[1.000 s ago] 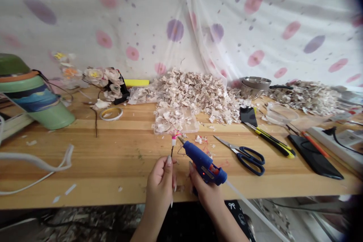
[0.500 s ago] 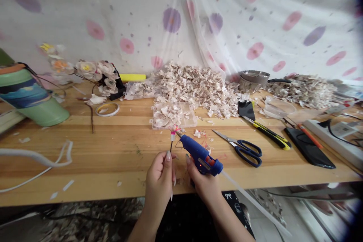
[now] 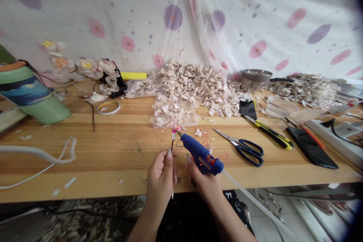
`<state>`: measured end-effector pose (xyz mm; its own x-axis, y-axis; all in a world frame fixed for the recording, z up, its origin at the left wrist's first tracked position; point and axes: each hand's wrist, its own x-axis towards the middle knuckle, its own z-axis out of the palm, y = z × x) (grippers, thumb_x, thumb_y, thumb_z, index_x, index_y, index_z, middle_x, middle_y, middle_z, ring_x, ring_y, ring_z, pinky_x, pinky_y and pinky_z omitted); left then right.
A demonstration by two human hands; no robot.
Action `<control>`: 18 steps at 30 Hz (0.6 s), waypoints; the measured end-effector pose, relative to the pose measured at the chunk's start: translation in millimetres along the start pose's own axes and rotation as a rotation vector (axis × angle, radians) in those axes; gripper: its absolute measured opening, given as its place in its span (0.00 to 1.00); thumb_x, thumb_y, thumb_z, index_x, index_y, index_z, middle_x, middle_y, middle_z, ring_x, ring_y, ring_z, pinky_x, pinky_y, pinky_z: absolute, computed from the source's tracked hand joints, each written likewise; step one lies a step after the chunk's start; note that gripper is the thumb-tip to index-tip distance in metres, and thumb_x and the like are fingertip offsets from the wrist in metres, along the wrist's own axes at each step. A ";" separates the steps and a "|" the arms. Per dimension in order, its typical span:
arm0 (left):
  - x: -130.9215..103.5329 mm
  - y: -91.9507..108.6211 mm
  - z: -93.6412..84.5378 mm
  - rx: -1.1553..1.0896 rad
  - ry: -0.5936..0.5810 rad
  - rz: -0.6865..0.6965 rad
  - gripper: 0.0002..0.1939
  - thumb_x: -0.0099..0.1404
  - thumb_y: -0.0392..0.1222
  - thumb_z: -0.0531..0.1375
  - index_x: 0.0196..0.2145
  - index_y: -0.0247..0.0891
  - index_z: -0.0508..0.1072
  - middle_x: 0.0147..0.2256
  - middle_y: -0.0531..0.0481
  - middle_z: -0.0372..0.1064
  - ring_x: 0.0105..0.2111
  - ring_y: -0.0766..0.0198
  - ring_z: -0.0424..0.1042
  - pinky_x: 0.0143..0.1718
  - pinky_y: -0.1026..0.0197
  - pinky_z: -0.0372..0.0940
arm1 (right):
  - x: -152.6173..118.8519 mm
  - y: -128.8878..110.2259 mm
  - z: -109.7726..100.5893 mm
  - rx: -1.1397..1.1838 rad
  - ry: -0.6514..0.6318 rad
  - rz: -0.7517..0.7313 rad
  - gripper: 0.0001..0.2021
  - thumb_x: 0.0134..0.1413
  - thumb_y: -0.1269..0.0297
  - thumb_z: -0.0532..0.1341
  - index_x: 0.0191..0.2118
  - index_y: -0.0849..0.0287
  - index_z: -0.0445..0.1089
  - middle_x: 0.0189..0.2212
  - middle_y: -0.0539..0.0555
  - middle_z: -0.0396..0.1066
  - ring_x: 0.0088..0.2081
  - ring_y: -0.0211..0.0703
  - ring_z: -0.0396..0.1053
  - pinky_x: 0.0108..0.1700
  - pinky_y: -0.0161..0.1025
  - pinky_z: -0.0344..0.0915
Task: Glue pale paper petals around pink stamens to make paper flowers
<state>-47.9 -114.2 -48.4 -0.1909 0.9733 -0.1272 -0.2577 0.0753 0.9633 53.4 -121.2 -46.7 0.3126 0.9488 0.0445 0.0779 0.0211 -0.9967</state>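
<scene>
Pinched upright between thumb and fingers of my left hand (image 3: pixel 161 172) is a thin dark stem (image 3: pixel 172 145), topped with a white and pink wrapped tip and pink-red strands. My right hand (image 3: pixel 202 177) is closed around the handle of a blue glue gun (image 3: pixel 198 151) with a small red light lit. Its nozzle points up and left, at or very close to the stem's tip. A long clear glue stick (image 3: pixel 246 194) trails from its back. Just beyond the tip lies a clear plastic box (image 3: pixel 190 121) with pale petal-like flakes in it.
A large pile of pale flakes (image 3: pixel 195 83) lies at the back. To the right are scissors (image 3: pixel 246 149), a yellow-black utility knife (image 3: pixel 272 134), a black phone (image 3: pixel 312 147) and a white power strip (image 3: pixel 340 140). Leftward are a tape roll (image 3: pixel 108 108), made flowers (image 3: pixel 96 70) and a green tumbler (image 3: pixel 42 98).
The view has shifted slightly, so the scene sits a little differently in the frame. Both hands keep nearly the same pose, with the glue gun's nozzle still at the stem's tip.
</scene>
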 end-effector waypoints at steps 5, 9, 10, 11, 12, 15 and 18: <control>0.5 -0.9 0.0 0.004 0.004 0.020 0.22 0.60 0.61 0.60 0.31 0.36 0.70 0.13 0.62 0.54 0.13 0.75 0.51 0.14 0.74 0.48 | -1.3 -3.3 0.5 0.023 -0.002 -0.017 0.14 0.49 0.55 0.61 0.22 0.57 0.61 0.17 0.45 0.55 0.19 0.34 0.53 0.22 0.34 0.54; 0.7 -1.6 -0.4 0.019 0.002 0.027 0.22 0.61 0.61 0.60 0.32 0.36 0.70 0.13 0.62 0.54 0.13 0.74 0.52 0.15 0.73 0.48 | -2.8 -3.0 0.1 0.033 0.019 -0.043 0.13 0.48 0.56 0.61 0.22 0.58 0.61 0.17 0.45 0.56 0.19 0.33 0.53 0.22 0.33 0.56; 0.7 -1.7 -0.6 0.023 0.000 0.026 0.22 0.61 0.61 0.60 0.32 0.36 0.70 0.13 0.62 0.54 0.13 0.74 0.52 0.15 0.73 0.48 | -3.1 -3.1 0.0 0.038 0.030 -0.049 0.13 0.48 0.56 0.61 0.22 0.58 0.62 0.17 0.46 0.56 0.20 0.34 0.54 0.22 0.33 0.56; 0.7 -1.8 -0.7 0.027 0.000 0.024 0.22 0.61 0.61 0.60 0.32 0.36 0.70 0.13 0.62 0.54 0.13 0.74 0.52 0.15 0.73 0.48 | -3.4 -3.3 -0.1 0.041 0.042 -0.055 0.13 0.48 0.56 0.61 0.23 0.58 0.62 0.18 0.46 0.57 0.20 0.34 0.54 0.22 0.33 0.57; 0.7 -1.8 -0.8 0.029 0.002 0.021 0.22 0.61 0.61 0.60 0.32 0.37 0.70 0.13 0.62 0.54 0.13 0.74 0.52 0.15 0.73 0.48 | -3.7 -3.6 -0.2 0.041 0.050 -0.059 0.13 0.49 0.56 0.61 0.23 0.58 0.63 0.18 0.46 0.57 0.20 0.34 0.55 0.22 0.33 0.57; 0.7 -2.1 -0.6 0.036 0.012 0.010 0.22 0.61 0.61 0.60 0.33 0.37 0.70 0.13 0.62 0.54 0.13 0.74 0.51 0.14 0.73 0.47 | -4.0 -4.5 -0.2 0.036 0.045 -0.063 0.13 0.50 0.55 0.61 0.24 0.59 0.64 0.17 0.46 0.56 0.19 0.33 0.54 0.22 0.33 0.57; 1.0 -2.6 -0.3 0.033 0.009 0.020 0.22 0.61 0.61 0.59 0.32 0.37 0.70 0.13 0.62 0.54 0.13 0.73 0.52 0.14 0.72 0.47 | -3.8 -5.2 0.2 0.036 0.026 -0.061 0.13 0.50 0.55 0.60 0.24 0.59 0.64 0.17 0.45 0.56 0.19 0.33 0.53 0.21 0.33 0.57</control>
<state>-47.7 -113.5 -51.1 -0.2044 0.9727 -0.1097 -0.2220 0.0631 0.9730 51.7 -124.8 -41.7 0.3324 0.9370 0.1069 0.0638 0.0908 -0.9938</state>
